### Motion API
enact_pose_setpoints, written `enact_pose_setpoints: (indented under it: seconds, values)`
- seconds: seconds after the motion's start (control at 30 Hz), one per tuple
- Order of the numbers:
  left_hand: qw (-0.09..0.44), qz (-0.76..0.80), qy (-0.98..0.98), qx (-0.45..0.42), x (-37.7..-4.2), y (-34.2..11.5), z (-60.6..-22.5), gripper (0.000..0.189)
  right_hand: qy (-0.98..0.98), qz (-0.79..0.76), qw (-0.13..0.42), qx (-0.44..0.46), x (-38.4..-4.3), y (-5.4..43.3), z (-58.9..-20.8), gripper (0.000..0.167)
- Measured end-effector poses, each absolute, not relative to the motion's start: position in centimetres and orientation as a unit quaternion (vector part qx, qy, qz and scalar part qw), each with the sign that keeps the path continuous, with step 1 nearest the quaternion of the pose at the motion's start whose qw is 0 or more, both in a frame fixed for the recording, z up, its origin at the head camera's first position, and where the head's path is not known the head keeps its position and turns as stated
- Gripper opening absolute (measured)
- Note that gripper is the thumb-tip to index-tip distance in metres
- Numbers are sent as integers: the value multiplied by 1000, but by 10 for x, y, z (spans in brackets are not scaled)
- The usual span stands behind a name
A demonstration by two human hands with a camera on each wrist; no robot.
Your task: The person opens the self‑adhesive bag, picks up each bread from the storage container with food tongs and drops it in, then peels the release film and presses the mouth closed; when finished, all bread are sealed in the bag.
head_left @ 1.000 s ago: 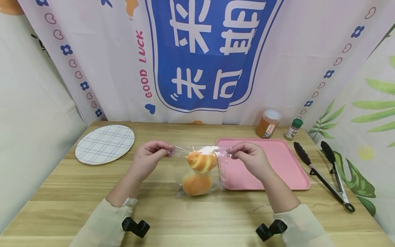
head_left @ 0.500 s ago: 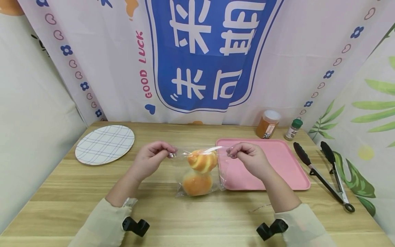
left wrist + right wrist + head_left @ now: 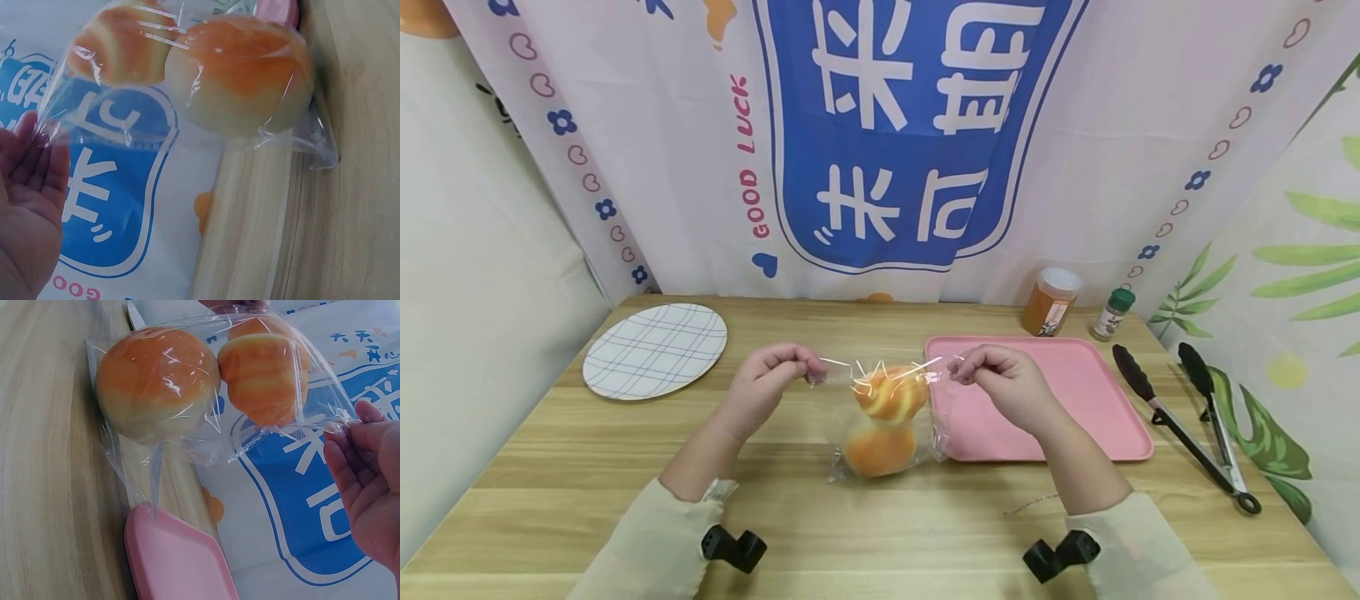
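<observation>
A clear plastic bag (image 3: 842, 408) is stretched between my two hands over the middle of the table. Inside it are two buns, a striped twisted roll (image 3: 891, 393) at the top and a smooth round bun (image 3: 880, 450) below. My left hand (image 3: 771, 383) pinches the bag's upper left corner between thumb and fingers. At the upper right corner, my right hand (image 3: 1006, 385) pinches the film the same way. In the right wrist view the round bun (image 3: 159, 384) and the roll (image 3: 265, 378) press side by side within the film.
A pink tray (image 3: 1052, 417) lies right of the bag, partly behind it and the right hand. Black-tipped tongs (image 3: 1195, 442) rest at the far right. A honey-coloured jar (image 3: 1051, 302) and green-capped shaker (image 3: 1112, 315) stand behind. A checked oval plate (image 3: 655, 350) sits back left; a thin tie (image 3: 1032, 503) lies in front.
The bag's top edge, smooth and taut half a second ago, now shows more creases. Both hands stay almost where they were, keeping their pinch.
</observation>
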State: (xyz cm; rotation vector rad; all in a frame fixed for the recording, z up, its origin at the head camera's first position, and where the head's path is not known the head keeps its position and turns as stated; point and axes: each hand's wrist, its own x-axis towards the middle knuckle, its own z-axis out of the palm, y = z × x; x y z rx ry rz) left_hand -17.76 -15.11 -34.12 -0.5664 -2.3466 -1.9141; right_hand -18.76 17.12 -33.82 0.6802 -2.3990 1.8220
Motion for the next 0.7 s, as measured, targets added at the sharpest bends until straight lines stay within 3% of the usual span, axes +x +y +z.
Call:
enact_pose_setpoints:
  seconds: [0.13, 0.5, 0.7]
  values:
    - [23, -620, -770, -147, -178, -148, -340, 8, -773, 594, 26, 223, -188, 171, -338, 16]
    - [7, -607, -779, -156, -177, -149, -339, 14, -778, 583, 5, 236, -186, 175, -333, 15]
    - [1, -611, -776, -159, -175, -149, -336, 14, -808, 566, 0, 166, -186, 170, -331, 16]
